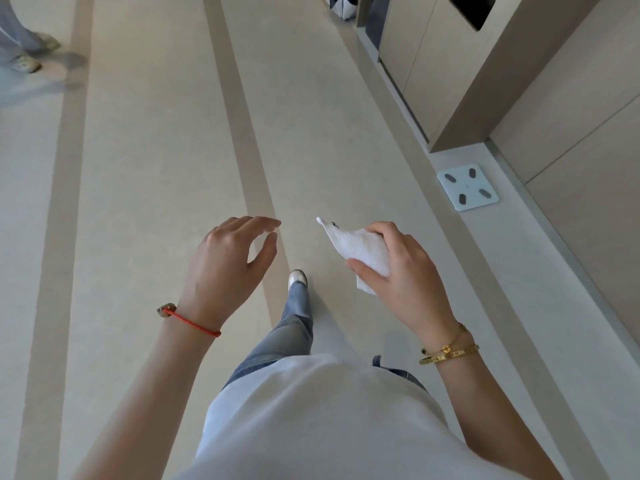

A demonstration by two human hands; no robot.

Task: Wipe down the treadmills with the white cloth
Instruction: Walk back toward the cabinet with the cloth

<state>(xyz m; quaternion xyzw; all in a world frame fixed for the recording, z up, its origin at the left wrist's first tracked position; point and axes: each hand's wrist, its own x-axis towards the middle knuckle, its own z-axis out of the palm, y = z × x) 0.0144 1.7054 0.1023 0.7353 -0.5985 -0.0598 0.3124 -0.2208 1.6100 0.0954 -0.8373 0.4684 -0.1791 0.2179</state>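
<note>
Far up and left of the left hand, another person's legs and pale shoes (26, 51) stand blurred on the beige floor (145, 168), which is crossed by darker stripes running away from the viewer.

The left hand (228, 268) hangs in the air over one of those stripes, palm turned inward, fingers loosely curved and spread, holding nothing. A red cord bracelet (194, 322) with a small bead circles its wrist.

Between the two hands and lower down, the person's own leg in blue jeans (294, 327) steps forward, a light shoe (298, 277) showing at its end; a white shirt (322, 420) fills the space beneath both forearms.

The right hand (398, 275) grips the white cloth (360, 249), fingers curled over its top and the thumb pressed under it. The cloth is crumpled into a rough cone, its pointed end sticking out toward the left hand but well apart from it, and a lower corner hangs below the thumb. Gold bangles (450, 351) sit on this wrist.

Up and right of the right hand, a pale blue square bathroom scale (467, 187) lies on a grey strip of floor beside tan cabinet panels (554, 109). Farther up, one panel has a dark opening (474, 10).
</note>
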